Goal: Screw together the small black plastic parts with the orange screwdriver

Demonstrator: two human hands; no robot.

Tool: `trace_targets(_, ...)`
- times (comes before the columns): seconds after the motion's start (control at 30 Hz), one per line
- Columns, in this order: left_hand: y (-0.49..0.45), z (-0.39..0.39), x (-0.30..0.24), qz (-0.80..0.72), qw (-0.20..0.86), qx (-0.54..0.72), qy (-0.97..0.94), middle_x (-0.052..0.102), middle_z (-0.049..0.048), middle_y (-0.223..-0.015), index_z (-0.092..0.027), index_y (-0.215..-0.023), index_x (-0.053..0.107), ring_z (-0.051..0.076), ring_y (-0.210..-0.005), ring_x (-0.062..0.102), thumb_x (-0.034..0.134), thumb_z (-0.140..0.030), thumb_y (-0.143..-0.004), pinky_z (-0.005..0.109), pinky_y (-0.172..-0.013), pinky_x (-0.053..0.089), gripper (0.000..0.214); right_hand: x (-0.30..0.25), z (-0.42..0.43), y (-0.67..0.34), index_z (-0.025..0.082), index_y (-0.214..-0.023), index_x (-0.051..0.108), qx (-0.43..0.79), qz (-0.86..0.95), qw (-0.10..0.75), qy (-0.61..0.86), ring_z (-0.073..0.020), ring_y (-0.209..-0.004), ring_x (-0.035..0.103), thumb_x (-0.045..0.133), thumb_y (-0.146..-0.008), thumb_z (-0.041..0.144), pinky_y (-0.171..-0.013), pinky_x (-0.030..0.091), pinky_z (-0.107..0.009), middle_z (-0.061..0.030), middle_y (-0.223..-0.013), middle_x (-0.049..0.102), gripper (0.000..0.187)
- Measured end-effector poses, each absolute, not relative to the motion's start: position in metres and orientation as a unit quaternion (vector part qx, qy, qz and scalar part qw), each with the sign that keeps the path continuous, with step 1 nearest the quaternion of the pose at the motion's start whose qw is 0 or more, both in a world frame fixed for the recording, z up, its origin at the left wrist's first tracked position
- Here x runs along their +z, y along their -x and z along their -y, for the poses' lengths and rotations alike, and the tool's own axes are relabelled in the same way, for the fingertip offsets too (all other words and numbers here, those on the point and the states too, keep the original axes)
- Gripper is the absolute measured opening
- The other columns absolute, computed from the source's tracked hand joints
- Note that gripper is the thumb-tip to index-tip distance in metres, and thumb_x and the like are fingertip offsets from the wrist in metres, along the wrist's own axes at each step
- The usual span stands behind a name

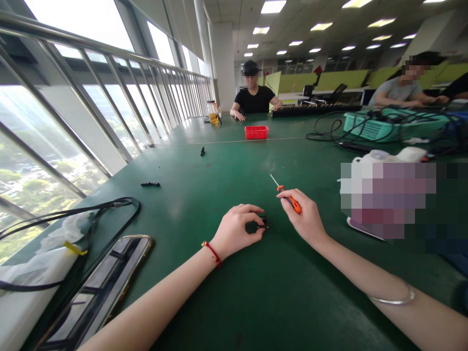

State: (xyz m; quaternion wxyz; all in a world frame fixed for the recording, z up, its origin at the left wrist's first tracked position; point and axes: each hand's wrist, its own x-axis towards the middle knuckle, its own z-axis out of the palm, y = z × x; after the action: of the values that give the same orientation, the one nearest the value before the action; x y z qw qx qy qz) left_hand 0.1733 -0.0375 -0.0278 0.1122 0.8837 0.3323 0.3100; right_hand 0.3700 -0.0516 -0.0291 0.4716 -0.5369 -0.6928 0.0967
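Observation:
My left hand (pixel 239 229) rests low over the green table, thumb and fingers curled round a small black part (pixel 262 223). Most of that part is hidden behind the fingers, so its kind cannot be made out. In my right hand (pixel 303 217) is a screwdriver (pixel 291 200) with an orange and black handle. Its thin metal shaft points away from me and to the left, with the tip apart from the black part. Farther off on the left lie a black strip-like piece (pixel 150 184) and a smaller black piece (pixel 202 151).
A phone (pixel 106 282) and black cables (pixel 135 209) lie at the near left. A red basket (pixel 256 132) stands ahead. At right are a teal basket (pixel 395 127) with cables and a white container (pixel 380 156). One person (pixel 256 100) sits opposite, another (pixel 397 92) at far right.

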Motion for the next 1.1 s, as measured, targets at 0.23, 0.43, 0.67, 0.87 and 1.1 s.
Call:
trace_targets(0.23, -0.177, 0.038, -0.034, -0.368, 0.162, 0.281, -0.871, 0.068, 0.0016, -0.101, -0.022, -0.074, 0.069, 0.020, -0.094, 0.060, 0.063, -0.022, -0.072, 0.037, -0.086, 0.049, 0.006, -0.036, 0.038, -0.380, 0.020, -0.084, 0.061, 0.159, 0.623, 0.482, 0.595, -0.0161, -0.071, 0.054, 0.044, -0.082, 0.032, -0.064, 0.038, -0.028, -0.0033, -0.085, 0.061, 0.021)
trace_targets(0.43, -0.159, 0.029, -0.022, -0.435, 0.130, 0.312, -0.835, 0.070, 0.0016, -0.092, -0.022, -0.074, 0.070, 0.018, -0.085, 0.063, 0.061, -0.022, -0.072, 0.033, -0.081, 0.051, 0.009, -0.038, 0.037, -0.380, 0.021, -0.083, 0.062, 0.169, 0.625, 0.460, 0.608, -0.0156, -0.065, 0.053, 0.044, -0.081, 0.033, -0.057, 0.036, -0.027, -0.0030, -0.081, 0.062, 0.022)
trace_targets(0.67, -0.061, 0.011, 0.005, -0.666, 0.011, 0.257, -0.700, 0.070, 0.0035, -0.095, -0.019, -0.078, 0.069, 0.022, -0.084, 0.063, 0.058, -0.034, -0.073, 0.029, -0.073, 0.047, 0.020, -0.039, 0.038, -0.379, 0.022, -0.083, 0.062, 0.152, 0.638, 0.445, 0.610, -0.0176, -0.075, 0.057, 0.044, -0.080, 0.030, -0.064, 0.040, -0.028, -0.0031, -0.087, 0.063, 0.019)
trace_targets(0.87, -0.018, 0.018, 0.012, -0.778, 0.020, 0.176, -0.602, 0.070, 0.0032, -0.082, -0.019, -0.090, 0.071, 0.024, -0.083, 0.061, 0.055, -0.046, -0.073, 0.024, -0.062, 0.041, 0.035, -0.039, 0.037, -0.379, 0.022, -0.084, 0.062, 0.161, 0.637, 0.433, 0.617, -0.0176, -0.076, 0.057, 0.044, -0.080, 0.029, -0.067, 0.040, -0.029, -0.0030, -0.089, 0.063, 0.019)
trace_targets(1.1, -0.008, 0.018, 0.019, -0.801, 0.021, 0.212, -0.559, 0.069, 0.0040, -0.085, -0.019, -0.098, 0.069, 0.023, -0.084, 0.060, 0.056, -0.050, -0.070, 0.024, -0.061, 0.039, 0.043, -0.038, 0.038, -0.379, 0.022, -0.085, 0.062, 0.169, 0.638, 0.423, 0.621, -0.0176, -0.076, 0.056, 0.044, -0.081, 0.029, -0.069, 0.040, -0.029, -0.0031, -0.089, 0.063, 0.020)
